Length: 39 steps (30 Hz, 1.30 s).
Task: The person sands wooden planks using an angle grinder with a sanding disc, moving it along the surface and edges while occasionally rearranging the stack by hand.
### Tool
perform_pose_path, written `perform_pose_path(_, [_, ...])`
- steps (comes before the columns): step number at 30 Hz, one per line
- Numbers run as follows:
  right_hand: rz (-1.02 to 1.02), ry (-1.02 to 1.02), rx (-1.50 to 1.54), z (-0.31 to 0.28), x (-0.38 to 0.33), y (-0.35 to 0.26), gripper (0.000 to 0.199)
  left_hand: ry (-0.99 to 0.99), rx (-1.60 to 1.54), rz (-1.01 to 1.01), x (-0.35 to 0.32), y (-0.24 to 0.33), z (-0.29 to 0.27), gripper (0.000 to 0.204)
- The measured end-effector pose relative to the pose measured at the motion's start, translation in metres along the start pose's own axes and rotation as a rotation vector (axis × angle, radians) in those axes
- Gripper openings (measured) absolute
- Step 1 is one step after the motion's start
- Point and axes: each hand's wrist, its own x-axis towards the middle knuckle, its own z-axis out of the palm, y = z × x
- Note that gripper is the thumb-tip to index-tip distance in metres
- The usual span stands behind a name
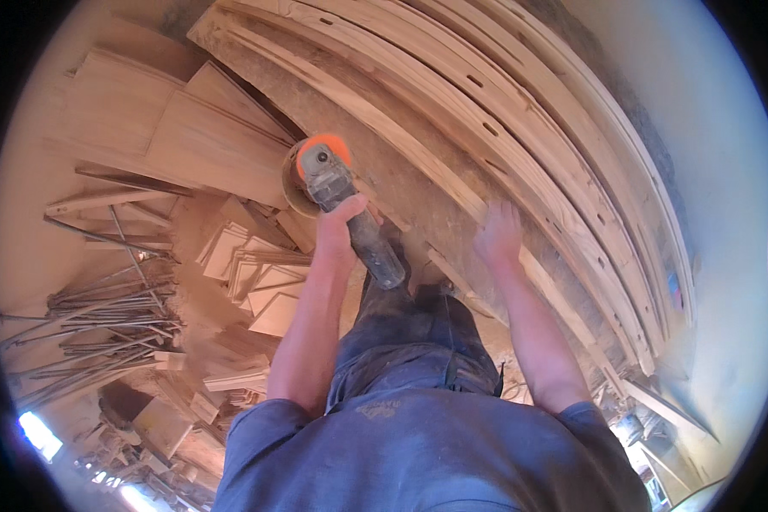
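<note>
Sawdust-strewn workshop floor (205, 230), cut boards (256, 273) and thin rods (94, 316) heaped at left. Head view: left hand (340, 224), grip wrapped tight round the dark handle of an angle grinder (337, 192), orange guard up, disc beside a long curved timber (435, 119). Right hand (497, 232) lies flat, fingers spread, on that timber's edge.

A grey-bodied angle grinder with an orange guard (328, 183) lay tilted, disc end toward eleven o'clock, dark handle toward five. At its three o'clock, a long pale wooden slat (452, 183) ran diagonally.
</note>
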Motion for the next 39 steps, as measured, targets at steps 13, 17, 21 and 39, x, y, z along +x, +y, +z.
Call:
perform_pose_path(13, [0.298,0.171,0.392,-0.065,-0.189,0.102,0.042,-0.102,0.317,-0.275,-0.113,-0.192,0.126,0.018])
perform_pose_path(17, [0.522,-0.008,1.448,-0.024,-0.260,0.094,0.049,-0.314,0.288,-0.296,-0.129,-0.262,0.156,0.018])
perform_pose_path(21, [0.704,0.013,1.772,-0.030,-0.266,0.058,0.054,-0.360,0.414,-0.390,-0.123,-0.272,0.152,0.017])
perform_pose_path(39, [0.421,-0.259,1.395,0.017,0.014,-0.210,0.070,-0.217,0.155,-0.332,0.085,0.041,0.011,0.023])
